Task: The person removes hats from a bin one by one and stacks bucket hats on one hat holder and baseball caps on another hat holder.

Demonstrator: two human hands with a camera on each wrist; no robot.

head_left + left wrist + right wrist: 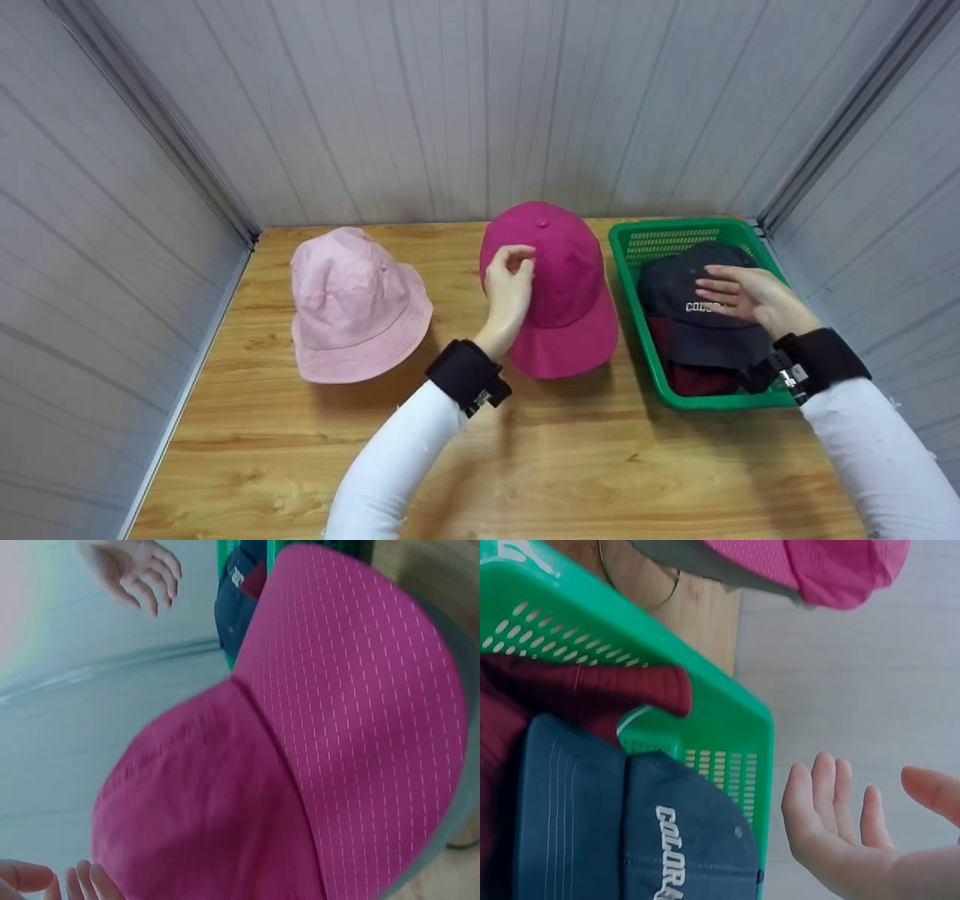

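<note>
Head view lays out the whole table point(525, 465): a pale pink bucket hat point(352, 307) toward the back-left corner, a magenta cap point(559, 289) at the middle of the back edge, and a green basket point(628, 259) in the back-right corner holding a navy cap point(697, 330) on top of a dark red cap point(694, 375). The left hand point(510, 289) sits at the left side of the magenta cap's crown with fingers curled — whether it pinches the cloth or only touches it cannot be told from here. The right hand point(746, 294) hovers flat over the navy cap, fingers straight and holding nothing; contact cannot be told.

Left wrist view adds what the head view misses: fine rows of pale stitching across the underside of the magenta cap's brim point(360, 712), with only the fingertips point(79, 881) at the bottom-left corner.

Right wrist view shows the open palm point(855, 832) held apart from the basket's rim point(727, 724), and the dark red cap point(585, 690) tucked under the navy one.

White letters on the navy cap point(667, 855) read "COLORA", the rest cut off
</note>
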